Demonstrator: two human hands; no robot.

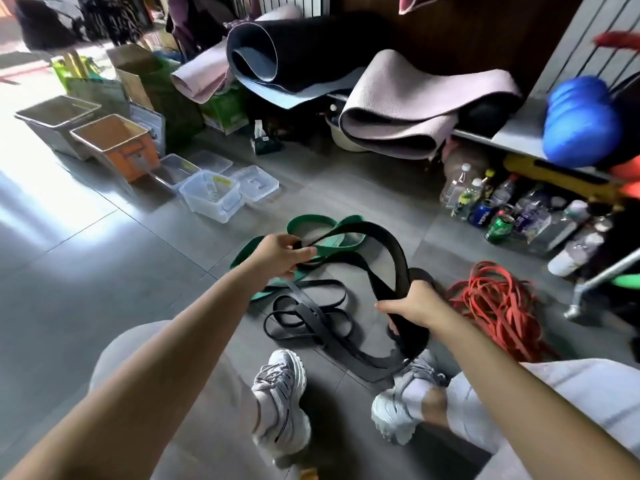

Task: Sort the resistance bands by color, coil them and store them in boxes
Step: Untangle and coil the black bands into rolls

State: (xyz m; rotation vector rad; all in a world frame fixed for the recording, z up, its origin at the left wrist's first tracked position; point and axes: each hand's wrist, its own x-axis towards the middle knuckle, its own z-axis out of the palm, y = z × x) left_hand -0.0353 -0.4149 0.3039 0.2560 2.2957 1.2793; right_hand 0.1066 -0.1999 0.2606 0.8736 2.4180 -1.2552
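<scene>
Black band (pixel 388 245) arches above floor between my grips: right grip (pixel 414 303) curled round lower fold, left grip (pixel 278 254) pinching other end. Thin black bands (pixel 311 317) and red bands (pixel 498 306) on floor beside. Green band (pixel 304 221) behind, clear boxes (pixel 211 197) farther.

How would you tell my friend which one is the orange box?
Look at the left side of the grey tiled floor, where open bins stand in a row. The orange box sits between a grey bin and some small clear plastic boxes. It is the only orange one; its neighbours are grey or see-through.
</scene>
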